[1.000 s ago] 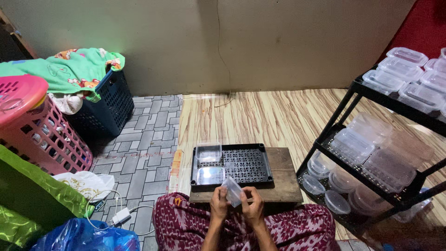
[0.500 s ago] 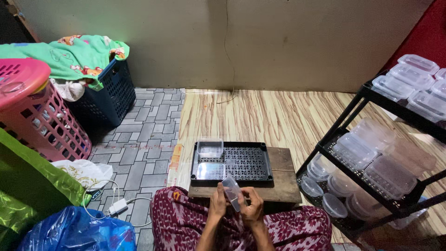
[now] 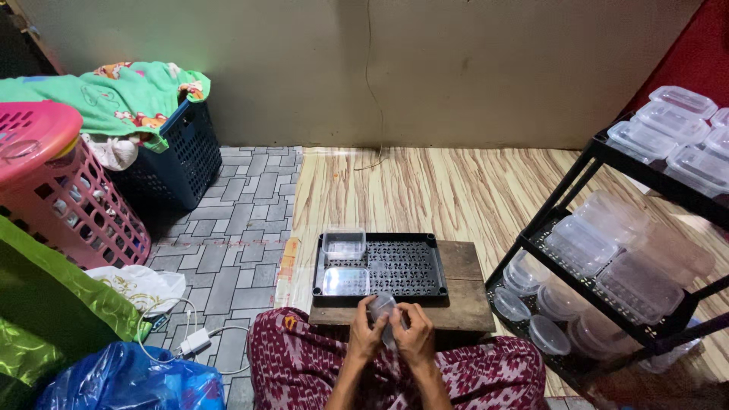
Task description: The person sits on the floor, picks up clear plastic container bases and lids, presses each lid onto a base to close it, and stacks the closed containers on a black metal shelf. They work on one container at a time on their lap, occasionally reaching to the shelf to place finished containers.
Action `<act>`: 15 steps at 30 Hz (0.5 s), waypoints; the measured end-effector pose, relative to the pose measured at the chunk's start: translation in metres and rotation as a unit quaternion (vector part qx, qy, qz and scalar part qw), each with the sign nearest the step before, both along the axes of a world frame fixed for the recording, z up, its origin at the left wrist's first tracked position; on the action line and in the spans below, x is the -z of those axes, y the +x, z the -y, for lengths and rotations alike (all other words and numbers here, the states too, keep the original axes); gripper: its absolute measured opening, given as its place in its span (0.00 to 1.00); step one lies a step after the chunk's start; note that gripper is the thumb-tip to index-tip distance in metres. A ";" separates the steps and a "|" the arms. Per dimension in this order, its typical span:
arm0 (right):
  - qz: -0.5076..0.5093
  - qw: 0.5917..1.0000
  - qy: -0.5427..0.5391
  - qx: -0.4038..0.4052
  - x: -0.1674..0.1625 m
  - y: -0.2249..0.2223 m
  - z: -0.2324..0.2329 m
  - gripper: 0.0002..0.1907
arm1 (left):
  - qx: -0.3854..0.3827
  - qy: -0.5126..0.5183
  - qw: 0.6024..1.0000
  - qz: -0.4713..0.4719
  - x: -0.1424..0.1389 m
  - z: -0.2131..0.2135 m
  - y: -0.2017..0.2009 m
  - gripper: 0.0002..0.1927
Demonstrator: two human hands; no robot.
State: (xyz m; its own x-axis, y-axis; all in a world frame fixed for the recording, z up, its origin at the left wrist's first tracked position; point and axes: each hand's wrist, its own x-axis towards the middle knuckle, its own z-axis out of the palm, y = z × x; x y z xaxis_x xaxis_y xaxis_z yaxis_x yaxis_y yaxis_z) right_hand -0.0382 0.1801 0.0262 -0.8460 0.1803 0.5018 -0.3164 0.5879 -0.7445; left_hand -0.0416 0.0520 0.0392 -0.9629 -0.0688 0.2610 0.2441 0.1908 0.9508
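Seated view, hands over the lap. Your left hand (image 3: 366, 334) and right hand (image 3: 416, 338) are both curled around a small clear tub (image 3: 384, 310), held just in front of the low stool (image 3: 463, 304) and the black tray (image 3: 395, 266). Two more clear boxes sit in the tray's left side. The tub looks light, thin-walled and slippery; it would likely flex if squeezed, so grip it by the rim and corners, not the flat sides.
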 end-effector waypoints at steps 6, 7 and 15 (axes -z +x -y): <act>0.028 1.000 -0.009 0.001 -0.006 -0.006 0.007 0.11 | 0.009 0.004 1.000 0.022 0.000 0.002 -0.007 0.39; 0.029 1.000 -0.007 -0.002 -0.007 -0.006 0.007 0.11 | 0.017 0.005 0.998 0.065 0.000 0.003 -0.008 0.38; 0.103 0.994 0.042 0.021 -0.013 -0.013 0.003 0.12 | 0.032 0.103 0.992 0.071 0.001 0.003 -0.005 0.27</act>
